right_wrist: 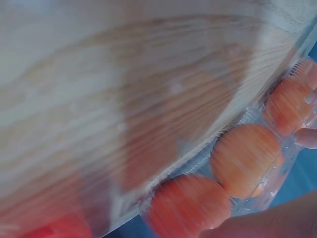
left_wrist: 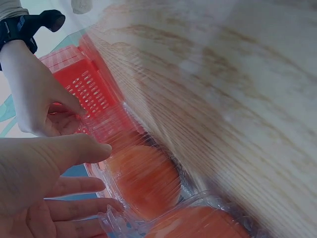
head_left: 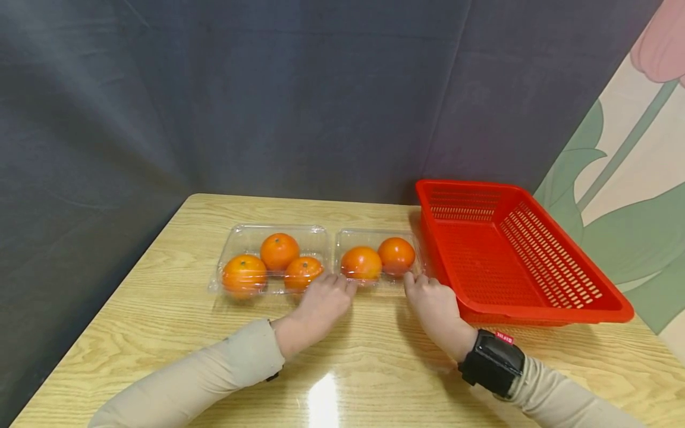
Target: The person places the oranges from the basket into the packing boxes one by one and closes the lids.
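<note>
Two clear plastic fruit boxes stand side by side on the table in the head view. The left box (head_left: pixel 235 238) contains three oranges, one of them an orange (head_left: pixel 280 251) at the back. Two oranges show in the right box (head_left: pixel 369 233): a left orange (head_left: pixel 361 263) and a right orange (head_left: pixel 396 256). My left hand (head_left: pixel 327 297) grips the front left edge of the right box, thumb (left_wrist: pixel 84 148) near and fingers beyond. At its front right corner, my right hand (head_left: pixel 433 303) pinches the edge with bent fingers; part of its grip is hidden.
A red perforated plastic basket (head_left: pixel 446 261) stands right of the boxes, close beside the right box and right hand. The wooden table (head_left: pixel 160 333) extends in front. A dark cloth (head_left: pixel 321 107) hangs behind the table's back edge.
</note>
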`<state>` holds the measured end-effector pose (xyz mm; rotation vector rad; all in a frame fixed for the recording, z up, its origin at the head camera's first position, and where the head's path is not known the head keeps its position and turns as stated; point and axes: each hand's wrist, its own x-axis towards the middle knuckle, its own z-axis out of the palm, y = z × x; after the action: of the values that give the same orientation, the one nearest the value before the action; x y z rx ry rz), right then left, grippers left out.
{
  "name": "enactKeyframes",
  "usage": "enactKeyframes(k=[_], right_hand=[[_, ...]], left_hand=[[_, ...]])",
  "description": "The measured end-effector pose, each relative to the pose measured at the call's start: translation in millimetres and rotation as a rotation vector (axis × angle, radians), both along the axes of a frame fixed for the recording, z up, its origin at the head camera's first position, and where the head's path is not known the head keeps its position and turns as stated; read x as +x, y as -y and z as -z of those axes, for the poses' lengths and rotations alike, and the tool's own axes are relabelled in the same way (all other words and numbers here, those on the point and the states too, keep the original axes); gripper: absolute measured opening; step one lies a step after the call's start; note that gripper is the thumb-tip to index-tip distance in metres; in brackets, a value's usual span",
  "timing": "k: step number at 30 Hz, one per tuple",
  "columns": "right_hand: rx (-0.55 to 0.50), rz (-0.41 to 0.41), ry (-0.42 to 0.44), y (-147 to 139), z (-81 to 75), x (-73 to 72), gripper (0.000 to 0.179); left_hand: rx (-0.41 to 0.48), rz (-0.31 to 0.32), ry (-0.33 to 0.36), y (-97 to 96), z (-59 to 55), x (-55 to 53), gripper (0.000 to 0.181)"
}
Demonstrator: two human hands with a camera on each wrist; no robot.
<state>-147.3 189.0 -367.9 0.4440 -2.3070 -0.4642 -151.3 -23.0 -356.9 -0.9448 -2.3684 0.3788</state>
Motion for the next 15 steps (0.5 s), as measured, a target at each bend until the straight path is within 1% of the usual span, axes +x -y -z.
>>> enactKeyframes(k=[3,6,9,14,15], right_hand=[[0.000,-0.017,-0.024,-1.0,1.4,-0.9,0.023],[-0.002,-0.036,-0.054,-1.8,3.1,-2.1,0.017],[0.000,-0.040,-0.062,-2.0,4.2,-2.4,0.013],[0.004,-0.045,-0.085,-2.2,6.7,-3.4,0.028],[0.006,-0.045,-0.088,-2.1,7.1,-3.5,0.028]], left_hand=[[-0.003,0.000,-0.007,0.0,-0.5,0.3,0.028],[-0.004,-0.002,-0.006,0.0,-0.8,0.5,0.028],[0.002,0.001,-0.008,0.0,-0.7,0.6,0.027],[-0.011,-0.008,0.010,0.2,-1.7,1.5,0.028],[-0.016,-0.011,0.018,0.2,-2.2,1.9,0.028]])
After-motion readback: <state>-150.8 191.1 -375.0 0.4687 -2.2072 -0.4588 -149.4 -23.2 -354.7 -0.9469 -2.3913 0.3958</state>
